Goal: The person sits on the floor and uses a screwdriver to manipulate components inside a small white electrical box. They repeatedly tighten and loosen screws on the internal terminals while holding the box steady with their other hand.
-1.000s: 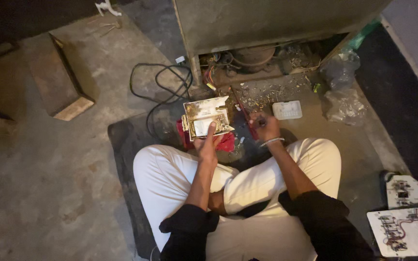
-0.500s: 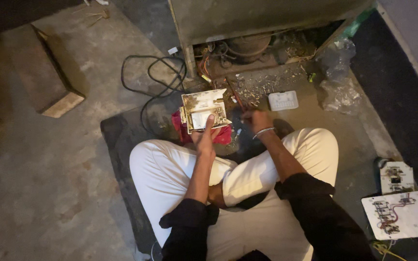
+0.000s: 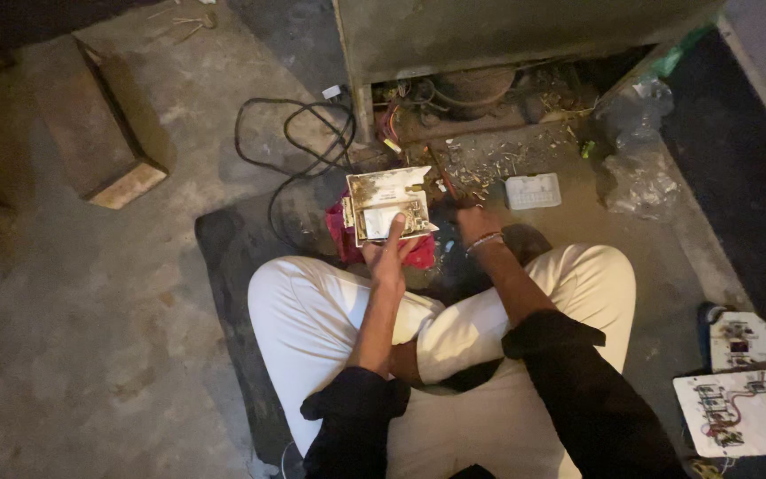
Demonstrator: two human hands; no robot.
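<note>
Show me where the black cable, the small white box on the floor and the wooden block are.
black cable [image 3: 290,142], head view, on the loop lying on the floor.
small white box [image 3: 533,191], head view, on the middle of its top face.
wooden block [image 3: 90,124], head view, on its broad top face.
</note>
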